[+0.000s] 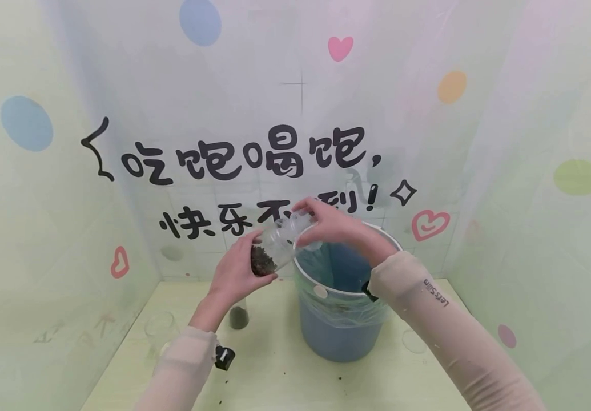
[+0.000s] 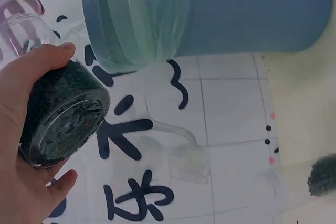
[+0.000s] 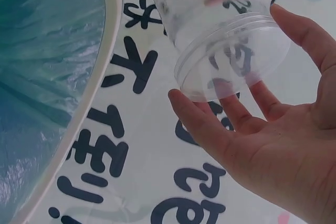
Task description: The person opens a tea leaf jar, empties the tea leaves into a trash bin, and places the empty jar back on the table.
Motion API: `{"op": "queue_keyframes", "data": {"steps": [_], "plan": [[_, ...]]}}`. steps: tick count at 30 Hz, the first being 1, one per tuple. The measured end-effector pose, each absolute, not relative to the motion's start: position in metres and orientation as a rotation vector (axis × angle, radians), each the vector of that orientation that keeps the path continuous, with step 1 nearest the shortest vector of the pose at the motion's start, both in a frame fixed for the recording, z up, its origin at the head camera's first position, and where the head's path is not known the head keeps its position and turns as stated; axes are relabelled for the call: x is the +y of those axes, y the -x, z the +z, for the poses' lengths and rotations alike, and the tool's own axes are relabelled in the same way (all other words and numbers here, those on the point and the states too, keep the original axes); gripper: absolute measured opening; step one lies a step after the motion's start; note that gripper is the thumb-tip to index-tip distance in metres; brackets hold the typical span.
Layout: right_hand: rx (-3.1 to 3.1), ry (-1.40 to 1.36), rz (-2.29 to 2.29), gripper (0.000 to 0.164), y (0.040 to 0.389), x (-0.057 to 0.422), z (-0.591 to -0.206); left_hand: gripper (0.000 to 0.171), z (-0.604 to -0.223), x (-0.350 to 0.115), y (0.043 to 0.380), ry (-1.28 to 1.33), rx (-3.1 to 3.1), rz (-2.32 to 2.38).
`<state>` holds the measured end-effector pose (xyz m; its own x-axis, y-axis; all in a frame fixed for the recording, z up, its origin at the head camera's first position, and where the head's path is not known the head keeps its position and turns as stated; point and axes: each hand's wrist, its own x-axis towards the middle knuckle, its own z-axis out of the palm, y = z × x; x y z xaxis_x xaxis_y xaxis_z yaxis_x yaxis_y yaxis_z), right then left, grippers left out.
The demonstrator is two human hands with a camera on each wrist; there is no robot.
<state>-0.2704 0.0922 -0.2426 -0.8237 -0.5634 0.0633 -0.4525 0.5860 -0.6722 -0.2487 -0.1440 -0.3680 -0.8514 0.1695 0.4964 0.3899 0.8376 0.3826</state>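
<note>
- Across the back of the room hung a pale, glossy wall covering (image 1: 254,68) bearing big black lettering (image 1: 282,149), pink hearts and coloured ovals, with thin grid lines showing faintly through it.
- Side walls (image 1: 542,91) wore the same pale sheeting, including a green oval (image 1: 578,177) on the right and a blue one (image 1: 27,123) on the left.
- Below them lay a light yellow-green counter (image 1: 274,365), its near part dotted with a few dark crumbs (image 1: 340,378).
- Right of its middle stood a blue bin (image 1: 341,342), its thin liner (image 1: 344,313) folded over the rim.
- Behind the left forearm, a second jar (image 1: 239,318) with dark contents stood on the counter; farther left was a clear container (image 1: 159,331), and right of the bin a faint clear disc (image 1: 414,341).
- Above the counter, just left of the bin, the left hand (image 1: 233,268) gripped a tilted clear jar (image 1: 266,257), dark bits packed towards its base.
- At the jar's other end, the right hand (image 1: 333,222) had thumb and fingers spread around a clear, lid-like piece (image 3: 231,61); whether that piece touched the jar could not be told.
</note>
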Motion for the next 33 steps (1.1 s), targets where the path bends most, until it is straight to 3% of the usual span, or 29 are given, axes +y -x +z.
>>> {"op": "queue_keyframes", "data": {"steps": [33], "plan": [[2.732, 0.647, -1.062, 0.069, 0.279, 0.153, -0.249, 0.099, -0.375, -0.155, 0.247, 0.376, -2.569, -0.631]]}}
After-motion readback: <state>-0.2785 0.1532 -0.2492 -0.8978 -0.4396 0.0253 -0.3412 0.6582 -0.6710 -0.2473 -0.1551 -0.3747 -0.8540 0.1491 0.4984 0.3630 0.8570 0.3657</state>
